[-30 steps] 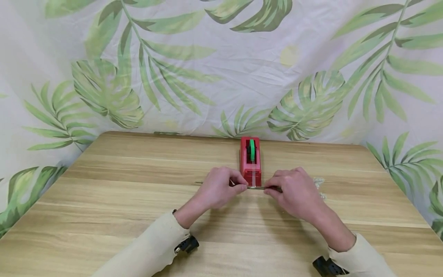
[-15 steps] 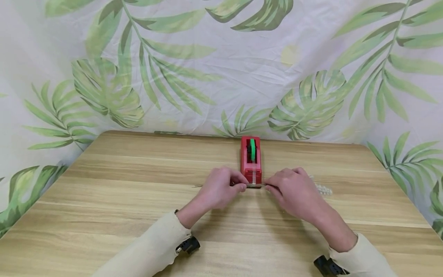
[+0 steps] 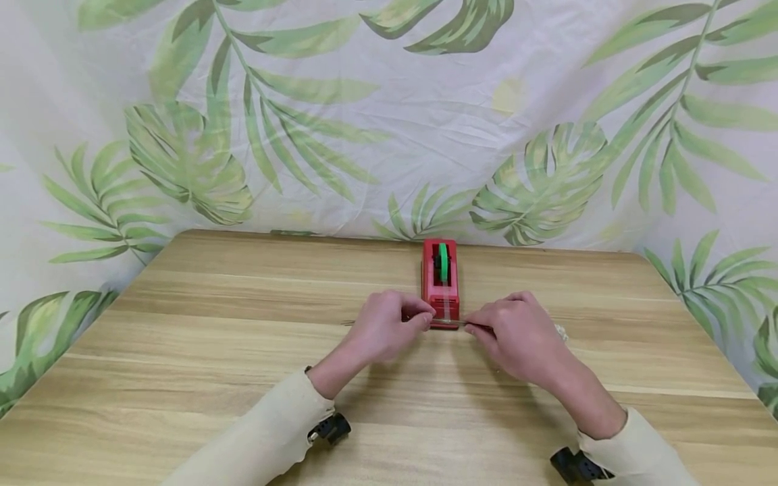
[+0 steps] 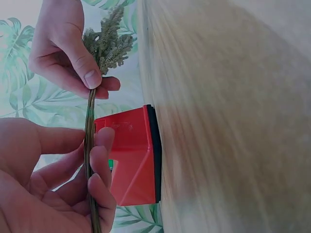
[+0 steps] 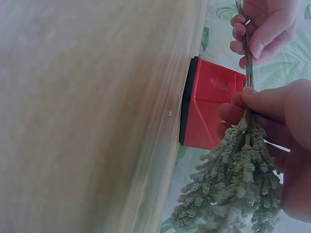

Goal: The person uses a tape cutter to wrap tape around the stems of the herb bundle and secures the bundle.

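The step in hand seems to be offering the bunch (image 4: 90,116) to the tape (image 3: 446,308); the next move probably calls for holding its stems (image 5: 249,73) level and together while the tape is pressed round them. Whether tape and stems already stick together, I cannot tell. The bunch lies crosswise before the front of the red dispenser (image 3: 430,290), raised above the tabletop (image 3: 243,378). The left grip (image 3: 389,332) is curled round the lower stems; the right grip (image 3: 518,335) pinches them just below the heads (image 5: 233,179), with a short bare span between. The stems are thin, brownish green and gathered in a narrow, nearly straight bundle. The heads look dry, grey-green and crumbly, spreading into knobbly spikes. A pale crumb (image 5: 169,113) lies on the tabletop near the dispenser.
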A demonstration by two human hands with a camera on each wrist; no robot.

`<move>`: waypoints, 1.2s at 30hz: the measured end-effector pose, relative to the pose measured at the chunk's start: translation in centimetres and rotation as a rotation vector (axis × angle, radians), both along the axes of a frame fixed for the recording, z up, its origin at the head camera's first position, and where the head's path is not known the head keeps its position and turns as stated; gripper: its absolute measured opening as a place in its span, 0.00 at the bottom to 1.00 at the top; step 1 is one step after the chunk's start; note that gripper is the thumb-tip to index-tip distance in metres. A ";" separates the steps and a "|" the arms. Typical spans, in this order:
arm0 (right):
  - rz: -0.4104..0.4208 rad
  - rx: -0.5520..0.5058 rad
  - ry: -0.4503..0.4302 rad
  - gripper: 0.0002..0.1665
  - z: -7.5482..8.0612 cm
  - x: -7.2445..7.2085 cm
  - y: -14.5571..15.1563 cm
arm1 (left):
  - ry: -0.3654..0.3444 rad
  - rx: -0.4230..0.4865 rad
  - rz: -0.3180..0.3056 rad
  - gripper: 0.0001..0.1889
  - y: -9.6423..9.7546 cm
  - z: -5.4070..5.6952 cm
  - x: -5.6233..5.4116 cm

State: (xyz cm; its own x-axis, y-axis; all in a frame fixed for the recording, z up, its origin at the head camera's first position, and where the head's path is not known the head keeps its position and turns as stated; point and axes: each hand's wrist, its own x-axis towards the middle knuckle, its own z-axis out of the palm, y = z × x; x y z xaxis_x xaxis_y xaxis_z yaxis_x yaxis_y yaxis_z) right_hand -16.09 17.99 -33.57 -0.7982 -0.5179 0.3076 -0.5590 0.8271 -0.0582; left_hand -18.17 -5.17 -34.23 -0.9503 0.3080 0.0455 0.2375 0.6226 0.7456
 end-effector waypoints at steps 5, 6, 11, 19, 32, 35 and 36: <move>-0.003 -0.001 0.033 0.06 -0.1 -0.1 0.0 | -0.027 -0.028 -0.027 0.12 0.0 0.0 -0.1; -0.005 0.000 0.041 0.06 -0.1 -0.1 0.0 | -0.038 -0.030 -0.030 0.12 0.0 0.0 -0.1; -0.008 0.017 0.075 0.07 -0.1 0.0 0.0 | -0.033 -0.009 -0.009 0.08 0.0 -0.1 -0.1; -0.040 0.054 -0.011 0.10 0.1 0.3 -0.3 | 0.026 0.004 0.027 0.04 0.1 -0.2 -0.1; -0.054 0.023 0.065 0.10 0.0 0.2 -0.2 | 0.005 0.006 0.047 0.09 0.0 -0.1 -0.1; -0.058 -0.002 0.075 0.10 0.0 0.2 -0.2 | -0.031 -0.010 0.027 0.15 -0.1 0.0 -0.2; -0.059 -0.007 0.078 0.10 0.0 0.2 -0.2 | -0.044 -0.018 0.022 0.16 -0.2 0.0 -0.2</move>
State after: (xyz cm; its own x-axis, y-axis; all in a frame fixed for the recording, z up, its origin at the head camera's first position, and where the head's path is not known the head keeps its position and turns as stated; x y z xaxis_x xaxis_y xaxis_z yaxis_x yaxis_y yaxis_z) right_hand -15.90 17.80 -33.54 -0.8006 -0.4682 0.3740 -0.5125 0.8584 -0.0224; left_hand -18.39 -5.37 -34.20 -0.9577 0.2878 -0.0020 0.1910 0.6406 0.7437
